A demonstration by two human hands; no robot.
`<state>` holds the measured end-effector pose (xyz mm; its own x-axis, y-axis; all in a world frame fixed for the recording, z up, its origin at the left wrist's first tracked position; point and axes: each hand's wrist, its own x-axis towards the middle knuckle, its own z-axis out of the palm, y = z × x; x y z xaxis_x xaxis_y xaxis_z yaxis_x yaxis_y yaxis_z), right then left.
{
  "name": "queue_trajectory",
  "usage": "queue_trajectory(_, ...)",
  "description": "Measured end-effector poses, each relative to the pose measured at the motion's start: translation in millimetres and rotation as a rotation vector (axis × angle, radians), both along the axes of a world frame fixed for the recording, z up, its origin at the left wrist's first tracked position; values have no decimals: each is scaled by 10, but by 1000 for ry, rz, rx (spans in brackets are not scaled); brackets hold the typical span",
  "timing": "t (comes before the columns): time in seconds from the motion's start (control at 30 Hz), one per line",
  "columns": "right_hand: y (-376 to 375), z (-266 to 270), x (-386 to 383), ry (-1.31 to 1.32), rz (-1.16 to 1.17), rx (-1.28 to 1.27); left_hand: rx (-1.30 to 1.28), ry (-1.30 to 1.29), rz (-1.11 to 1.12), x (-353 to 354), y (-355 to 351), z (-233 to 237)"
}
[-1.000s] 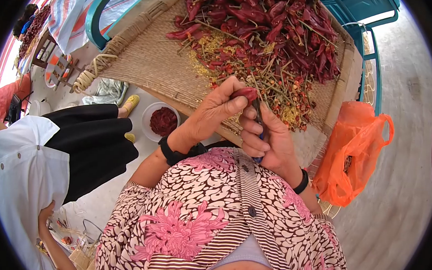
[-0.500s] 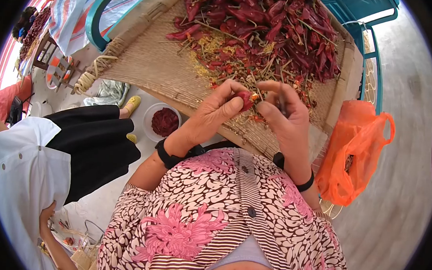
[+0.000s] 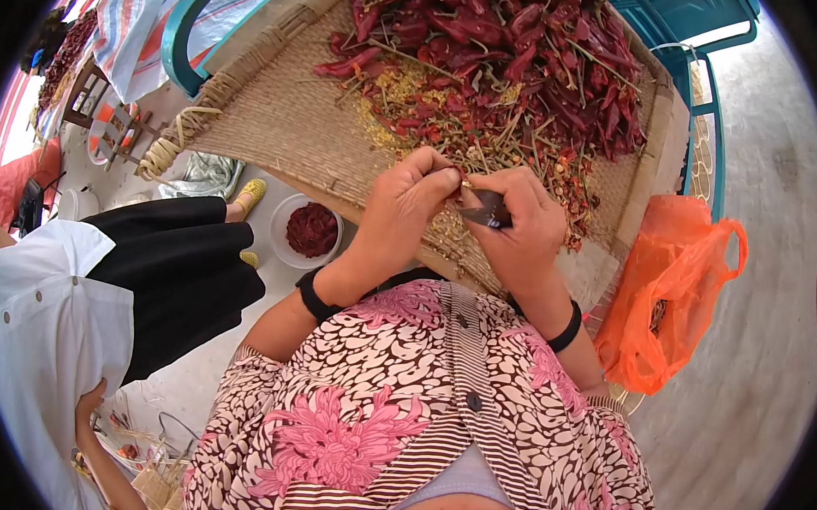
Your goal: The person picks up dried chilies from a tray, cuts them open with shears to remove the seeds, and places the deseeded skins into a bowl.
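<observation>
My left hand (image 3: 404, 197) is closed, with a dried red chili pepper (image 3: 455, 176) pinched between thumb and fingers; most of the pepper is hidden. Close against it, my right hand (image 3: 527, 222) grips a small dark blade (image 3: 490, 209), whose handle I cannot make out. The two hands meet at the stem end of the pepper. Just beyond them, cut stems, seeds and red scraps (image 3: 470, 143) lie on a woven tray (image 3: 277, 119). A heap of dried red chili peppers (image 3: 503, 38) covers the far part of that tray.
A white bowl (image 3: 277, 241) of dark red chilies stands on the floor to the left. An orange plastic bag (image 3: 650, 309) hangs at the right, near a teal metal frame (image 3: 708, 132). On the left stands another person in a white shirt (image 3: 63, 329) and black skirt.
My right hand has moved slightly left and down, and turned so that the dark blade shows. My left hand has tilted, covering more of the chili pepper.
</observation>
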<state>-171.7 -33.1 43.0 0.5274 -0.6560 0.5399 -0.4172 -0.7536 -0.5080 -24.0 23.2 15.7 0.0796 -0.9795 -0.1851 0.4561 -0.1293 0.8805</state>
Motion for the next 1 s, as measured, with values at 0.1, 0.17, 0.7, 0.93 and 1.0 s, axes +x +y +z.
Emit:
queue_trajectory(0.1,20,46,2,112,-176,341,-47,-179,28,10,-47,-80)
queue_trajectory(0.17,-8,62,6,160,-126,414,-117,-464,36,10,-56,-112)
queue_trajectory(0.7,-253,49,-461,311,-429,379,67,-303,-238,555,417,120)
queue_trajectory(0.93,-608,-39,-1088,530,-658,228,195,-670,-355,1246,794,-646)
queue_trajectory(1.0,-823,-181,-1200,460,-729,258,232,-964,-430,1454,901,-1268)
